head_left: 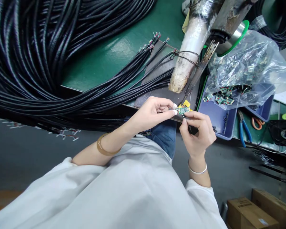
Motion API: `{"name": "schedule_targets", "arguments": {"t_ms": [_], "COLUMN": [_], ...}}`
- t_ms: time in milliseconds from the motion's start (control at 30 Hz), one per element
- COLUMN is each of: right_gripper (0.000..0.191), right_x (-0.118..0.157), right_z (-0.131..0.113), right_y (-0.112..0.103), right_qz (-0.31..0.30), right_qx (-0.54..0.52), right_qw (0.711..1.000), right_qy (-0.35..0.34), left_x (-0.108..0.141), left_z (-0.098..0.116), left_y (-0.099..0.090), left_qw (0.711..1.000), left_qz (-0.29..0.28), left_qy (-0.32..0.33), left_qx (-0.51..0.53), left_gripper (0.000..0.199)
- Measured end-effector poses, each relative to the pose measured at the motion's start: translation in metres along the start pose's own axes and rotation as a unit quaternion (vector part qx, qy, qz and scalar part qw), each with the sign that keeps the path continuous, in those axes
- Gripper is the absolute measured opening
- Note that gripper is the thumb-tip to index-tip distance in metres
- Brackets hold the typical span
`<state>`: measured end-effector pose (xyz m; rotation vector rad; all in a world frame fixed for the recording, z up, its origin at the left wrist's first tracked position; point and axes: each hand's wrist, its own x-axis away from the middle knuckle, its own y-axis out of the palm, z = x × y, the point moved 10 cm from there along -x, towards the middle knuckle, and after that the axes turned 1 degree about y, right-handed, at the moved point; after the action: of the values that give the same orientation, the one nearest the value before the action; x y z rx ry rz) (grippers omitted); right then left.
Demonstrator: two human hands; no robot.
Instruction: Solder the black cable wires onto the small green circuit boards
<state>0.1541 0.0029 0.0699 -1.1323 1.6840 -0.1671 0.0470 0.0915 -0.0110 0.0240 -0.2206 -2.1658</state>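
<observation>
A small green circuit board (183, 110) is pinched at its left end between the thumb and index finger of my left hand (154, 109). My right hand (199, 132) is closed at the board's lower right, its thumb and fingertips on a thin wire (183, 116) beside the board. Just above the board the soldering iron (206, 58) points down, held in a fixed mount; whether its tip touches the board I cannot tell. Left of the iron hangs a pale, stained tube (186, 58) wrapped in plastic film. A bit of yellow (186, 103) shows behind the board.
Bundles of black cable (105, 90) with stripped ends cross the green table (105, 60). At right, a blue-purple bin (225, 122) holds circuit boards (225, 95) under a clear plastic bag (250, 63). Blue-handled pliers (244, 128) lie beside it; a solder spool (235, 41) stands behind. Cardboard boxes (250, 213) sit below.
</observation>
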Motion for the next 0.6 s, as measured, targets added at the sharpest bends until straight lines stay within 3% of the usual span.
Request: {"name": "schedule_targets", "arguments": {"t_ms": [133, 600], "right_gripper": [0.020, 0.018], "right_x": [-0.006, -0.013], "right_z": [0.008, 0.004], "right_y": [0.004, 0.007], "right_qz": [0.006, 0.012], "right_qx": [-0.003, 0.044], "right_qw": [0.999, 0.999], "right_qy": [0.036, 0.018], "left_x": [-0.003, -0.002], "left_z": [0.007, 0.026], "left_y": [-0.004, -0.010], "left_qw": [0.998, 0.986], "left_qz": [0.042, 0.102], "left_qy": [0.029, 0.091], "left_qx": [-0.032, -0.095], "left_gripper": [0.008, 0.004]}}
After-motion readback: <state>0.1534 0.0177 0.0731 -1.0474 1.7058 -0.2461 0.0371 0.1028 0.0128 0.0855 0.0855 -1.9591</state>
